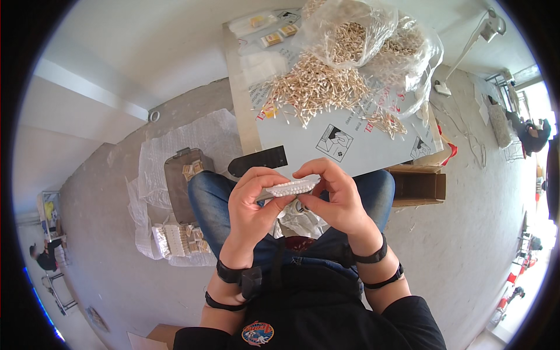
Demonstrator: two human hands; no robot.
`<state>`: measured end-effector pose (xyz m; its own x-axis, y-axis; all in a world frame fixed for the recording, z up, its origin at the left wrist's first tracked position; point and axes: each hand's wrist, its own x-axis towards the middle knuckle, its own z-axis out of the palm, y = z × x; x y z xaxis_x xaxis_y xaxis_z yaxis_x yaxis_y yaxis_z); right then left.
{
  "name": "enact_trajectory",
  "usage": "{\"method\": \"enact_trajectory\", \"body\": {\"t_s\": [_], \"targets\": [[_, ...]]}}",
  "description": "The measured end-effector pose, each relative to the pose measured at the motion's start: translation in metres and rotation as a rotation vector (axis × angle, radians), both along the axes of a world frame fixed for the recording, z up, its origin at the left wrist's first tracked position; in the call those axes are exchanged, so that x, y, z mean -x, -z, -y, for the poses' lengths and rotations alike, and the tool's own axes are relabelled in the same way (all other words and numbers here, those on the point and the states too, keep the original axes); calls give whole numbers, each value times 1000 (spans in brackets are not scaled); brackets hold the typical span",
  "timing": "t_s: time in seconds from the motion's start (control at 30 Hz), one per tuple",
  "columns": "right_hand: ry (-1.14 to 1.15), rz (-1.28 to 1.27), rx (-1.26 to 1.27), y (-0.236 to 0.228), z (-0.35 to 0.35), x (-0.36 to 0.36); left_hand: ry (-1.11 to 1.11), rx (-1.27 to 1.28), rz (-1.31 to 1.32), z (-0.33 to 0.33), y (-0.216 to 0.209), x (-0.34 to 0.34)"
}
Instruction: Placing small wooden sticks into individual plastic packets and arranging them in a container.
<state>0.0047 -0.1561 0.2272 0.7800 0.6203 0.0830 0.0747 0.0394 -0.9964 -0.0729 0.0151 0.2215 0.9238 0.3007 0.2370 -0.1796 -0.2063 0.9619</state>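
Between my two hands, above my lap, is a small clear packet of cotton swabs [293, 188], its rows of white tips facing me. My left hand [252, 204] pinches the packet's left end between thumb and fingers. At the right end, my right hand [337, 197] grips it with thumb and bent fingers. Just beyond my hands lies a flat black object [258, 161] at the table's near edge. A big heap of loose wooden-stick cotton swabs [318, 87] covers the middle of the table [291, 140], with a smaller pile [385, 125] to its right.
Clear plastic bags [350, 35] of swabs stand at the table's back. Small filled packets [272, 39] lie back left. A grey bin [179, 192] sits left of my legs on plastic sheeting [216, 131], near stacked packets [175, 240]. A cardboard box [417, 185] is at right.
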Motion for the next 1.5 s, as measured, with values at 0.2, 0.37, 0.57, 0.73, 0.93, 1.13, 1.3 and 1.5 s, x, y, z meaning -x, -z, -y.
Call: {"method": "enact_trajectory", "body": {"t_s": [0.2, 0.37, 0.57, 0.73, 0.93, 1.13, 1.3, 1.5], "targets": [[47, 286, 67, 5, -6, 0, -13, -46, 1, 3, -4, 0], [75, 331, 85, 9, -5, -1, -10, -116, 14, 4, -7, -2], [44, 313, 60, 9, -2, -6, 67, -25, -12, 0, -4, 0], [45, 321, 55, 6, -1, -5, 49, -43, -6, 0, -2, 0], [73, 354, 33, 4, -1, -5, 63, -101, 46, -1, -8, -2], [60, 384, 17, 4, 0, -3, 93, -167, 84, -2, -11, 0], [52, 436, -1, 8, -2, -3, 79, -249, 121, 0, -10, 0], [16, 438, -3, 4, -4, -2, 37, -234, 134, 2, -9, 3]]}}
